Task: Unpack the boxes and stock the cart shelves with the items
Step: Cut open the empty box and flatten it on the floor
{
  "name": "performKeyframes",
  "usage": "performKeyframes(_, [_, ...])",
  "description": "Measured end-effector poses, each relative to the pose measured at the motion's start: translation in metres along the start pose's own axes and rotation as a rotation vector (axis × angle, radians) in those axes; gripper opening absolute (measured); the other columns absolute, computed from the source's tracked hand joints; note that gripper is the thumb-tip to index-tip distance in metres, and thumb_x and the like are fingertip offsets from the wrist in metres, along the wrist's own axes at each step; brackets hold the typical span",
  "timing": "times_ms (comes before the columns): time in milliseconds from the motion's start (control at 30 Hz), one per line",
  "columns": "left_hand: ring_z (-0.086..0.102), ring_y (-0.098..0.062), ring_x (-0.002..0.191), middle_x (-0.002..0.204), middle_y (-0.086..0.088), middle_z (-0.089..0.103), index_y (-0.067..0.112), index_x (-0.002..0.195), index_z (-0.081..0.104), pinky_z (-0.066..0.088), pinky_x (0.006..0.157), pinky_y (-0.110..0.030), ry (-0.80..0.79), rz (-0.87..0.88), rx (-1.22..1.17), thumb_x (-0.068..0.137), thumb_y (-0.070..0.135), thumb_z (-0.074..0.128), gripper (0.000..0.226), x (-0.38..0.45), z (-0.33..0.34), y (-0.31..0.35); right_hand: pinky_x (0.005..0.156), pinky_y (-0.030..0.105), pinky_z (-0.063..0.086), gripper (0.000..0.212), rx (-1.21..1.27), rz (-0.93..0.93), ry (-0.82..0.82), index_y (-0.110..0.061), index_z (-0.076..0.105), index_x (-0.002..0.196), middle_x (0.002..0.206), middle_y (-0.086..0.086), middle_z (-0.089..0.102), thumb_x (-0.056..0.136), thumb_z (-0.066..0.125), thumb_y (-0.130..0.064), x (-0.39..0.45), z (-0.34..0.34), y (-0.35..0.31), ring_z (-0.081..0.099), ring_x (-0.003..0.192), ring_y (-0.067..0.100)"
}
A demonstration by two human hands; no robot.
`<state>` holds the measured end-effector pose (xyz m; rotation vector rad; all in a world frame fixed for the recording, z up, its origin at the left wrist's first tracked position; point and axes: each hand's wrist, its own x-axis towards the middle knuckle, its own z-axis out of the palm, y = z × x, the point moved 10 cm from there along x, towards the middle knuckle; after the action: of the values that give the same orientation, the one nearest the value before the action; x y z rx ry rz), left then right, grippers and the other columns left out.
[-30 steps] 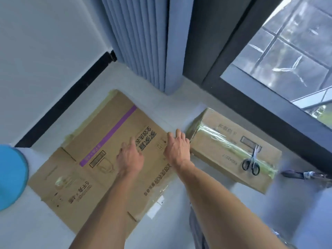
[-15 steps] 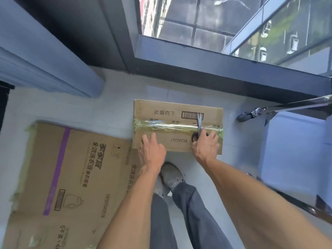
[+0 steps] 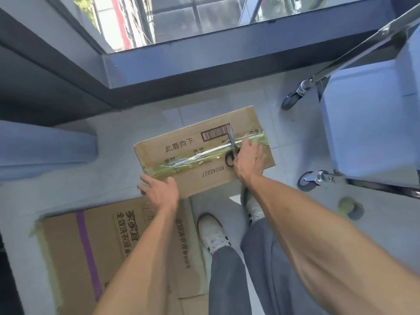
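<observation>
On the floor by the window frame (image 3: 204,62), the taped box (image 3: 181,155) lies near the cart (image 3: 363,123). Right hand (image 3: 250,162) curls around scissors (image 3: 231,151) atop it. Left hand (image 3: 161,192), fingers spread, touches its near-left corner.

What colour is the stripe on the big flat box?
Purple stripe, clearest in the head view.

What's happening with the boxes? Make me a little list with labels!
small box: on the floor, taped shut
tape: shiny strip along the top seam, not yet cut
scissors: lying on the small box, across the tape
right hand: at the scissors' handles; grip unclear
left hand: fingers spread, at the small box's near corner
big box: flat on the floor, purple stripe
cart: to the right, on wheels
</observation>
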<state>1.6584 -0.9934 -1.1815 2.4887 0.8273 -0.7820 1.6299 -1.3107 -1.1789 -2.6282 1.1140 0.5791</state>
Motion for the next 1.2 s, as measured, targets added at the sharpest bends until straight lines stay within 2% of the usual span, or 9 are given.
performKeyframes(67, [0.046, -0.042, 0.127, 0.146, -0.023, 0.038, 0.005, 0.147, 0.021, 0.041, 0.099, -0.048, -0.035, -0.091, -0.118, 0.092, 0.033, 0.064, 0.075, 0.009, 0.006, -0.009, 0.094, 0.04, 0.04, 0.024, 0.007, 0.019, 0.029, -0.013, 0.052, 0.111, 0.129, 0.014, 0.04, 0.088, 0.06, -0.014, 0.002, -0.004, 0.012, 0.04, 0.118, 0.03])
performKeyframes(167, [0.042, -0.041, 0.133, 0.148, -0.023, 0.04, 0.007, 0.151, 0.016, 0.038, 0.105, -0.049, -0.094, -0.105, -0.165, 0.09, 0.039, 0.067, 0.086, 0.014, 0.016, -0.012, 0.108, 0.043, 0.036, 0.034, 0.079, 0.078, -0.03, -0.006, 0.05, 0.114, 0.148, 0.023, 0.022, 0.085, 0.064, -0.018, 0.006, 0.002, 0.032, 0.028, 0.136, 0.035])
performKeyframes(233, [0.034, -0.039, 0.14, 0.155, -0.02, 0.032, 0.012, 0.156, 0.005, 0.033, 0.11, -0.051, -0.123, -0.075, -0.151, 0.09, 0.038, 0.067, 0.095, 0.011, 0.022, -0.015, 0.11, 0.039, 0.035, 0.043, 0.108, 0.074, -0.077, -0.001, 0.049, 0.12, 0.144, 0.023, 0.028, 0.085, 0.065, -0.019, 0.01, 0.007, 0.041, 0.035, 0.134, 0.034])
performKeyframes(333, [0.025, -0.037, 0.146, 0.161, -0.015, 0.022, 0.022, 0.158, -0.007, 0.024, 0.116, -0.053, -0.14, -0.064, -0.163, 0.088, 0.036, 0.068, 0.103, 0.004, 0.027, -0.025, 0.103, 0.038, 0.039, 0.039, 0.135, 0.061, -0.075, -0.003, 0.055, 0.115, 0.125, 0.013, 0.045, 0.082, 0.068, -0.021, 0.013, 0.006, 0.055, 0.049, 0.114, 0.029])
performKeyframes(467, [0.033, -0.042, 0.14, 0.158, -0.019, 0.027, 0.021, 0.158, -0.008, 0.03, 0.111, -0.056, -0.115, -0.024, -0.083, 0.084, 0.034, 0.068, 0.107, 0.004, 0.026, -0.027, 0.097, 0.039, 0.047, 0.039, 0.275, 0.232, -0.128, -0.005, 0.062, 0.11, 0.116, 0.011, 0.054, 0.079, 0.073, -0.027, 0.011, 0.014, 0.079, 0.057, 0.105, 0.029])
performKeyframes(733, [0.034, -0.042, 0.139, 0.157, -0.021, 0.028, 0.021, 0.158, -0.003, 0.033, 0.109, -0.055, -0.128, -0.026, -0.08, 0.082, 0.035, 0.069, 0.106, -0.002, 0.026, -0.018, 0.097, 0.04, 0.048, 0.048, 0.315, 0.305, -0.108, -0.003, 0.053, 0.12, 0.119, 0.012, 0.055, 0.078, 0.069, -0.02, 0.002, 0.01, 0.088, 0.057, 0.108, 0.029])
performKeyframes(867, [0.028, -0.04, 0.144, 0.162, -0.015, 0.02, 0.023, 0.158, -0.002, 0.029, 0.112, -0.055, -0.174, 0.014, -0.08, 0.08, 0.035, 0.07, 0.107, -0.024, 0.038, -0.008, 0.091, 0.039, 0.053, 0.044, 0.335, 0.389, -0.138, -0.004, 0.059, 0.113, 0.113, 0.012, 0.06, 0.075, 0.071, -0.022, -0.012, 0.014, 0.131, 0.06, 0.102, 0.028])
performKeyframes(967, [0.028, -0.041, 0.143, 0.161, -0.016, 0.021, 0.022, 0.158, 0.0, 0.031, 0.112, -0.057, -0.195, 0.076, -0.096, 0.08, 0.035, 0.071, 0.106, -0.037, 0.056, 0.012, 0.087, 0.039, 0.055, 0.044, 0.344, 0.441, -0.132, -0.004, 0.062, 0.11, 0.11, 0.014, 0.063, 0.073, 0.072, -0.025, -0.015, 0.016, 0.164, 0.062, 0.099, 0.029])
performKeyframes(1200, [0.035, -0.043, 0.138, 0.157, -0.021, 0.027, 0.019, 0.156, 0.002, 0.035, 0.108, -0.058, -0.265, 0.112, -0.067, 0.082, 0.032, 0.071, 0.102, -0.087, 0.108, 0.018, 0.088, 0.036, 0.051, 0.047, 0.315, 0.441, -0.136, -0.002, 0.056, 0.116, 0.116, 0.016, 0.062, 0.076, 0.071, -0.021, -0.016, 0.001, 0.239, 0.061, 0.107, 0.032])
